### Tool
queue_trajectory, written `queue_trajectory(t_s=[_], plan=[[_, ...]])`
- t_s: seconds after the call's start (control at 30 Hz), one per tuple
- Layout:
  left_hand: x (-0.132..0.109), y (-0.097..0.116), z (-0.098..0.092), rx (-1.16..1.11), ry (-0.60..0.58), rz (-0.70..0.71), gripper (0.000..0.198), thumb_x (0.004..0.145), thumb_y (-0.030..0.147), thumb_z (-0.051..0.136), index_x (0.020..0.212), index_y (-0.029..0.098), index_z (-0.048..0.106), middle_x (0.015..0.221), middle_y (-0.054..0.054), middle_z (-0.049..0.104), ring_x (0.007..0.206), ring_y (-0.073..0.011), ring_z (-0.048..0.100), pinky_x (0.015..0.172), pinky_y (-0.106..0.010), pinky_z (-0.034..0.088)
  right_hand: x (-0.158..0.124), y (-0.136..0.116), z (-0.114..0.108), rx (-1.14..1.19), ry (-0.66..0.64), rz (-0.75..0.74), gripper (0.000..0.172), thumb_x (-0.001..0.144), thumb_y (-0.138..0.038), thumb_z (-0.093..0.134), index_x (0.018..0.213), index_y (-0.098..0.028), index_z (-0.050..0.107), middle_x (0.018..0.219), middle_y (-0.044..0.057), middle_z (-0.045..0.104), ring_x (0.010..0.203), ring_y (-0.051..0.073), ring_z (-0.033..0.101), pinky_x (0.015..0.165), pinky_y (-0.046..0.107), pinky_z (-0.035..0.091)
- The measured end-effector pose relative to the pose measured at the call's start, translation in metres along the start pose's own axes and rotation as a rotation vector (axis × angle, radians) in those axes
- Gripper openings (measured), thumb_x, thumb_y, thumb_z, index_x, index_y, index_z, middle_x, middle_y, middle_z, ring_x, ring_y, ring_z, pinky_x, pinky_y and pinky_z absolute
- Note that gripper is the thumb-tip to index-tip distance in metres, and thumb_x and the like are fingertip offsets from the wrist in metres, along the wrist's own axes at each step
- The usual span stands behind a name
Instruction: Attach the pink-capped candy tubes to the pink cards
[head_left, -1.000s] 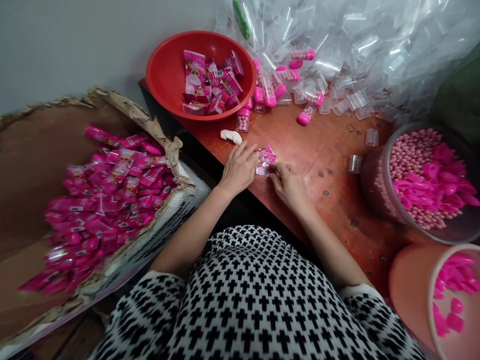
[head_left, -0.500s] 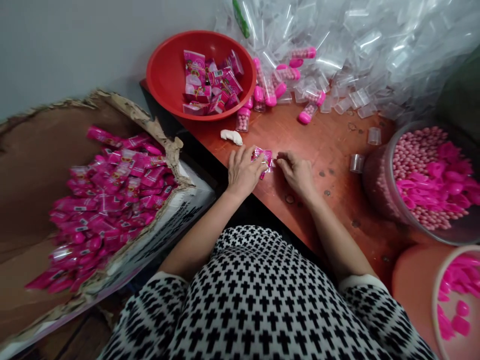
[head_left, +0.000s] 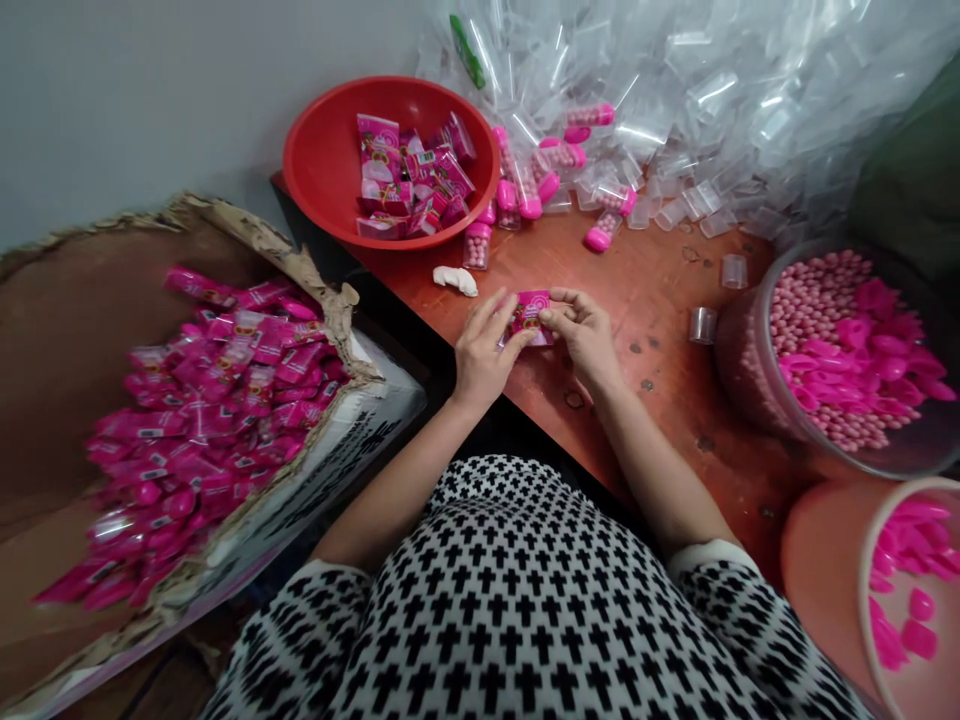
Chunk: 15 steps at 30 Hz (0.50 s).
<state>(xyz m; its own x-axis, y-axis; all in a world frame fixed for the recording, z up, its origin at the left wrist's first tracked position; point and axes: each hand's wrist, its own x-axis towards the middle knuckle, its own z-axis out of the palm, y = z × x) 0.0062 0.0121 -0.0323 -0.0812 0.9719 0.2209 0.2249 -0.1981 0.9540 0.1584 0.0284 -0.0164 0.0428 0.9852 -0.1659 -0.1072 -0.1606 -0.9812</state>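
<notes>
Now, by parts, each placed from the packet:
Packet (head_left: 529,318): small pink sachet, held just above the table (head_left: 637,300) edge between both hands.
Left hand (head_left: 484,350): fingers spread loosely, their tips touching the packet's left side; thumb under it.
Right hand (head_left: 589,335): thumb and forefinger pinched shut on the packet's right edge, the other fingers curled.
White lump (head_left: 454,280): on the table, just up-left of the packet.
Bowl (head_left: 322,150): red, beyond the packet, with a heap of flat pink packets inside.
Tubes (head_left: 600,235): beyond and to the right, some filled with pink beads and capped, many clear ones bare.
Jar (head_left: 750,330): well right of the packet, full of pink beads and caps.
Box (head_left: 300,265): torn carton well left, piled with finished pink packs.
Progress: judging by the full box against the bowl's remaining heap, much seems done, and a fair share is left.
</notes>
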Motion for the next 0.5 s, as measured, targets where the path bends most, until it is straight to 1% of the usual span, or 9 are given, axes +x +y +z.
queue_trajectory(t_s=[0.03, 0.1, 0.17, 0.2, 0.23, 0.3, 0.4, 0.43, 0.5], plan=[[0.0, 0.004, -0.002, -0.127, 0.01, -0.112, 0.044, 0.072, 0.042, 0.075, 0.112, 0.023, 0.07, 0.129, -0.009, 0.063, 0.121, -0.0253, 0.058, 0.105, -0.04, 0.043, 0.001, -0.003, 0.002, 0.022, 0.006, 0.005, 0.044, 0.063, -0.039, 0.08, 0.097, -0.021, 0.057, 0.066, -0.006, 0.061, 0.054, 0.008, 0.052, 0.054, 0.022, 0.043], [0.0, 0.012, -0.006, -0.386, -0.05, -0.379, 0.047, 0.07, 0.049, 0.075, 0.106, 0.019, 0.071, 0.111, -0.01, 0.071, 0.1, -0.0236, 0.068, 0.09, -0.037, 0.054, 0.002, -0.009, 0.005, 0.046, -0.022, 0.032, 0.045, 0.061, -0.035, 0.081, 0.096, -0.02, 0.057, 0.059, -0.008, 0.058, 0.052, 0.008, 0.051, 0.054, 0.022, 0.042], [0.001, 0.016, -0.009, -0.582, -0.156, -0.593, 0.042, 0.066, 0.049, 0.077, 0.09, 0.015, 0.074, 0.09, -0.009, 0.073, 0.081, -0.0194, 0.07, 0.076, -0.033, 0.058, 0.002, -0.011, 0.008, 0.039, -0.064, 0.053, 0.047, 0.059, -0.035, 0.081, 0.095, -0.019, 0.057, 0.056, -0.008, 0.058, 0.052, 0.009, 0.052, 0.055, 0.023, 0.042], [0.002, 0.018, -0.01, -0.64, -0.186, -0.654, 0.04, 0.063, 0.046, 0.081, 0.083, 0.013, 0.074, 0.084, -0.008, 0.073, 0.075, -0.0173, 0.069, 0.071, -0.031, 0.058, 0.002, -0.011, 0.009, 0.016, -0.077, 0.052, 0.048, 0.058, -0.035, 0.082, 0.095, -0.019, 0.056, 0.056, -0.008, 0.057, 0.052, 0.009, 0.052, 0.055, 0.023, 0.041], [0.003, 0.019, -0.011, -0.675, -0.185, -0.686, 0.037, 0.059, 0.043, 0.084, 0.078, 0.012, 0.073, 0.079, -0.007, 0.072, 0.071, -0.0154, 0.068, 0.068, -0.029, 0.058, 0.002, -0.009, 0.01, -0.019, -0.084, 0.044, 0.048, 0.058, -0.037, 0.082, 0.095, -0.019, 0.056, 0.055, -0.009, 0.056, 0.051, 0.009, 0.051, 0.055, 0.023, 0.04], [0.004, 0.019, -0.011, -0.676, -0.133, -0.702, 0.036, 0.052, 0.037, 0.087, 0.072, 0.011, 0.073, 0.074, -0.005, 0.071, 0.067, -0.0132, 0.067, 0.064, -0.026, 0.058, 0.004, -0.006, 0.01, -0.125, -0.102, 0.016, 0.048, 0.06, -0.042, 0.081, 0.095, -0.019, 0.057, 0.055, -0.009, 0.055, 0.05, 0.009, 0.05, 0.053, 0.023, 0.038], [0.005, 0.019, -0.012, -0.597, -0.069, -0.71, 0.036, 0.048, 0.035, 0.089, 0.067, 0.009, 0.072, 0.066, -0.005, 0.07, 0.059, -0.0122, 0.065, 0.059, -0.024, 0.057, 0.015, -0.007, 0.001, -0.36, -0.131, -0.055, 0.037, 0.071, -0.045, 0.072, 0.093, -0.018, 0.06, 0.063, -0.004, 0.061, 0.056, 0.012, 0.055, 0.056, 0.025, 0.041], [0.005, 0.018, -0.013, -0.58, -0.054, -0.716, 0.036, 0.048, 0.035, 0.089, 0.065, 0.008, 0.072, 0.063, -0.005, 0.069, 0.057, -0.0123, 0.065, 0.058, -0.024, 0.057, 0.022, -0.011, -0.005, -0.477, -0.111, -0.099, 0.03, 0.077, -0.042, 0.067, 0.094, -0.017, 0.062, 0.069, -0.001, 0.064, 0.062, 0.013, 0.058, 0.06, 0.026, 0.044], [0.004, 0.018, -0.014, -0.583, -0.025, -0.735, 0.036, 0.047, 0.034, 0.089, 0.063, 0.007, 0.071, 0.06, -0.006, 0.069, 0.054, -0.0128, 0.064, 0.058, -0.024, 0.056, 0.041, -0.022, -0.021, -0.788, -0.011, -0.224, 0.021, 0.088, -0.03, 0.053, 0.101, -0.017, 0.064, 0.085, 0.006, 0.07, 0.077, 0.018, 0.064, 0.072, 0.031, 0.048]])
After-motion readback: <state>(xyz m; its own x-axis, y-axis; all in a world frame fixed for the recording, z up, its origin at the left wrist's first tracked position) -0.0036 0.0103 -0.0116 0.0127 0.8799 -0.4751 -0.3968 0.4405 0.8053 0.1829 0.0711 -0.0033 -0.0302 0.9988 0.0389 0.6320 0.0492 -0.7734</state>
